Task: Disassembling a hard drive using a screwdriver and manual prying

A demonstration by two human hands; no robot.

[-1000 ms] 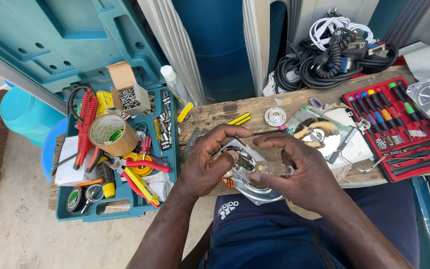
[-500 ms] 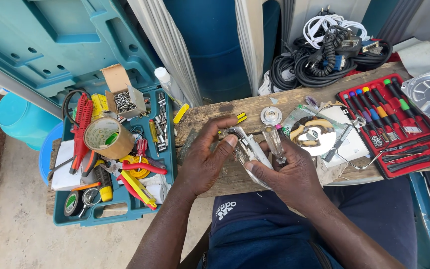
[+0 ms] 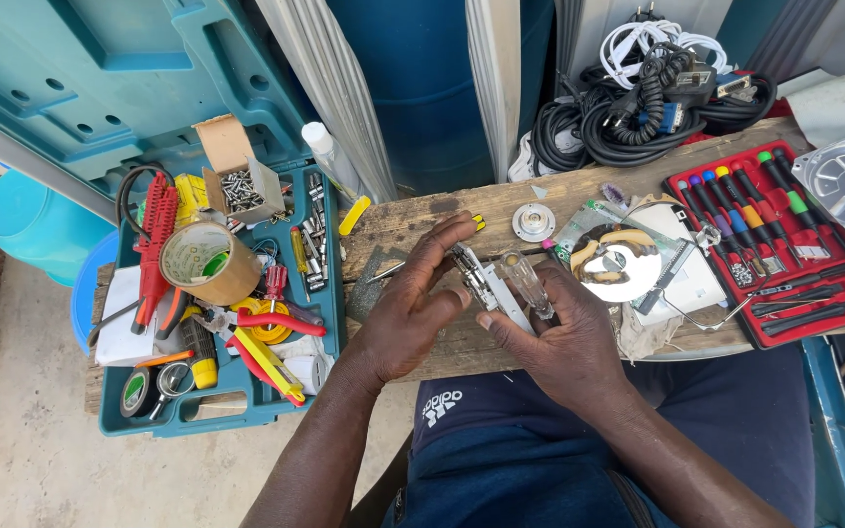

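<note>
Together, left hand (image 3: 405,311) and right hand (image 3: 561,337) pinch a small metal bracket (image 3: 486,284) over the bench (image 3: 413,220), fingers half curled; its long axis slants away-left, right of the toolbox (image 3: 330,337).

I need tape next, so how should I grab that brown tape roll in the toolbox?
Grip the tape roll from above, fingers inside its open core and thumb on the outer wall. It lies nearly flat on the tools in the toolbox, hole upward, with its sides crowded.
</note>
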